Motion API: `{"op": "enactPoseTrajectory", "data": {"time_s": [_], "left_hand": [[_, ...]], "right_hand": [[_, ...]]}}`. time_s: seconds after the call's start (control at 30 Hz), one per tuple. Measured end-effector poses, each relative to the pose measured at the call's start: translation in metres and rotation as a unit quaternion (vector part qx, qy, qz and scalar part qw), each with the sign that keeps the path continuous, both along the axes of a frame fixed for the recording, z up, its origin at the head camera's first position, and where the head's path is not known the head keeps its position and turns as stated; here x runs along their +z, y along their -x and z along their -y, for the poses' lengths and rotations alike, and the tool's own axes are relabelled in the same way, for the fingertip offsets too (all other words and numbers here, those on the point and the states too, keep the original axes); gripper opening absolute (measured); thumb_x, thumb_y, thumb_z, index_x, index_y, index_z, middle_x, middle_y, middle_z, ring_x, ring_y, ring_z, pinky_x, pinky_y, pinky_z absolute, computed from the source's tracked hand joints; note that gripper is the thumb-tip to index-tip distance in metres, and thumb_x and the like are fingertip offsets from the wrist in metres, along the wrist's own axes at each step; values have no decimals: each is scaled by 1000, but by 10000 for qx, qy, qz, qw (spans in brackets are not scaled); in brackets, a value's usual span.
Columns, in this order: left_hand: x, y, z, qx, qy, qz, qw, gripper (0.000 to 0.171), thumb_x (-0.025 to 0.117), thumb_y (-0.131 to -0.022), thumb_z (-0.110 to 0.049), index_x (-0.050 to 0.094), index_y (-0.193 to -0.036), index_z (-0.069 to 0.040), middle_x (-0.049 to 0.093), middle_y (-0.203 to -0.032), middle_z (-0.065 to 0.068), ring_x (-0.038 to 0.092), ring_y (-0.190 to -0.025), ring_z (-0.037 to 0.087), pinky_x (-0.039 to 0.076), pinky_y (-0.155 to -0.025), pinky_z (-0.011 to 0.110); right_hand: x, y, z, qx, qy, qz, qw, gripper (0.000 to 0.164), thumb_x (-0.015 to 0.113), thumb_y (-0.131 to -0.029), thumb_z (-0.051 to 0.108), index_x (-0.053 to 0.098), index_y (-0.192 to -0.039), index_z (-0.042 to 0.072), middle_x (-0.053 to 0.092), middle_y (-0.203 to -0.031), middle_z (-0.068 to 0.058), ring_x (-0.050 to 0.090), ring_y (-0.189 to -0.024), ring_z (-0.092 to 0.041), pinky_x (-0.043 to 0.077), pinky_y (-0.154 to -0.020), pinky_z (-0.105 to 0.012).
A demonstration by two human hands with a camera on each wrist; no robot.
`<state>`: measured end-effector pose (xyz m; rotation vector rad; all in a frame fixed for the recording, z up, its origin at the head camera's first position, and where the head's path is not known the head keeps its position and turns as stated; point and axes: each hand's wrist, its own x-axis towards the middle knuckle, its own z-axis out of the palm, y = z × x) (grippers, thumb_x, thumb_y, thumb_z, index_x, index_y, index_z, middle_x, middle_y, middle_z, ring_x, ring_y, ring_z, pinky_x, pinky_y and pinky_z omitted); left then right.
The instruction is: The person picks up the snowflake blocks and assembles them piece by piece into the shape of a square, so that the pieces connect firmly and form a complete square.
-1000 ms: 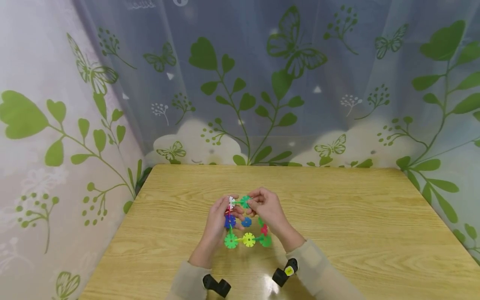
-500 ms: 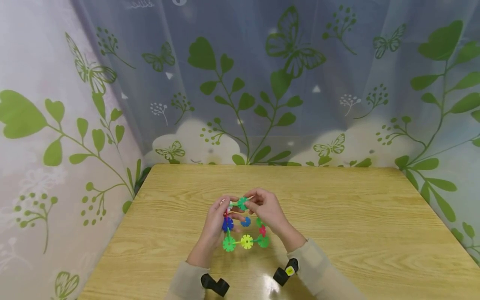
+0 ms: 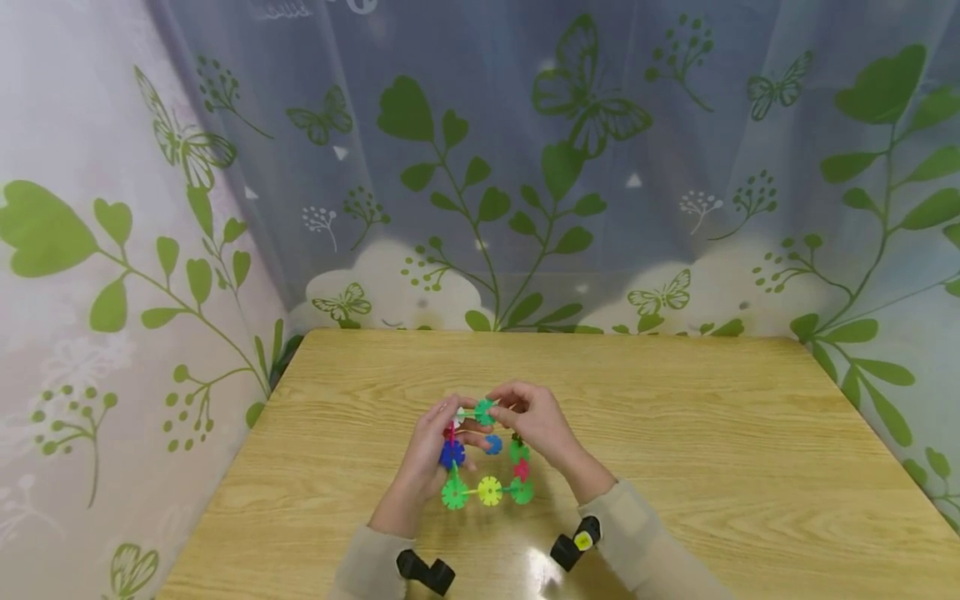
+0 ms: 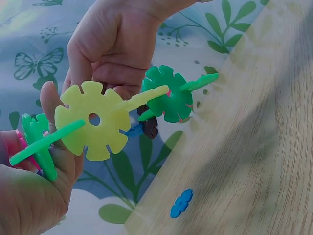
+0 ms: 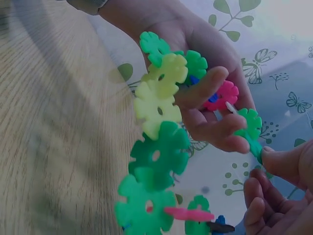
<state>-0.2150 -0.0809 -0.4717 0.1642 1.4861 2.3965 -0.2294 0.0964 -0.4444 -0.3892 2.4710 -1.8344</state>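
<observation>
A chain of notched plastic snowflake discs, bent into a rough square, hangs between the hands. Along its near side are a yellow disc (image 3: 490,491) and green discs at both corners. My left hand (image 3: 426,450) grips the left side, thumb by the white disc (image 3: 458,417), with a dark blue disc (image 3: 452,453) below it. At the far side my right hand (image 3: 542,423) pinches a green disc (image 3: 484,411) between thumb and fingers. The right side carries green and pink discs and ends in a dark disc (image 4: 150,128), near the right hand.
A loose blue disc (image 4: 182,203) lies on the wooden table (image 3: 675,433), beyond the chain. Patterned curtains (image 3: 495,167) hang behind the table and at both sides. Each wrist wears a black camera (image 3: 426,572).
The chain's near side has shifted a little toward me and to the left. My right hand keeps its pinch on the green disc and has dropped slightly; the loose blue disc stays put.
</observation>
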Motion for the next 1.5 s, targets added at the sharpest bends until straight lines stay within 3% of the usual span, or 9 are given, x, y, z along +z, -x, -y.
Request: {"op": "enactPoseTrajectory", "data": {"time_s": [0.23, 0.37, 0.5, 0.67, 0.8, 1.1, 1.3, 1.5], "left_hand": [[-2, -2, 8, 141, 254, 176, 9994, 40, 40, -99, -40, 56, -113, -6, 64, -95, 22, 65, -68, 22, 48, -39, 23], [-3, -1, 17, 167, 358, 121, 9991, 40, 39, -100, -40, 55, -113, -6, 66, -92, 16, 65, -68, 20, 47, -38, 21], [-2, 2, 29, 454, 310, 89, 9984, 37, 40, -100, -37, 55, -113, -6, 66, -91, 17, 65, -67, 20, 45, -36, 20], [2, 4, 40, 844, 137, 123, 9963, 40, 40, -100, -37, 54, -115, -2, 65, -93, 22, 64, -66, 22, 44, -36, 21], [4, 4, 45, 1038, 123, 96, 9945, 43, 42, -98, -40, 53, -114, -2, 67, -91, 18, 64, -65, 20, 44, -35, 20], [6, 7, 55, 1404, 232, -12, 9898, 42, 40, -100, -38, 52, -117, -1, 67, -87, 12, 64, -65, 21, 45, -37, 22], [6, 7, 56, 1481, 230, -59, 9887, 41, 40, -100, -37, 52, -116, 0, 67, -85, 12, 64, -64, 21, 46, -36, 22], [4, 6, 56, 1461, 236, -143, 9889, 45, 39, -100, -37, 49, -118, 3, 67, -86, 13, 64, -65, 22, 46, -36, 22]], "right_hand": [[-3, 5, -6, -96, -76, -55, 9999, 16, 67, -85, 7, 68, -102, 5, 62, -84, -6, 56, -71, -18, 50, -59, -33], [-6, 9, -9, -163, -30, -10, 9999, 15, 66, -86, 6, 68, -101, 5, 62, -82, -6, 58, -73, -26, 49, -59, -31], [-13, 12, -13, -225, 18, 32, 9997, 14, 65, -86, 6, 68, -100, 5, 62, -81, -6, 58, -74, -35, 51, -59, -33], [-25, 15, -15, -287, -175, 77, 9994, 12, 66, -85, 5, 68, -97, 3, 63, -81, -4, 58, -70, -25, 53, -60, -39], [-38, 18, -13, -247, -764, -64, 9968, 12, 68, -84, 5, 68, -96, 2, 63, -81, -3, 56, -69, -17, 52, -60, -32], [-71, 24, -7, 144, -1945, -386, 9800, 17, 69, -83, 7, 67, -98, 1, 62, -83, -4, 55, -75, -16, 50, -64, -29], [-78, 23, 2, 105, -2837, -435, 9579, 28, 75, -79, 21, 67, -100, 5, 55, -83, -1, 51, -76, -16, 48, -65, -30], [-79, 22, 7, 23, -3220, -377, 9460, 29, 78, -74, 21, 70, -99, 10, 50, -84, -2, 46, -75, -16, 45, -61, -28]]}}
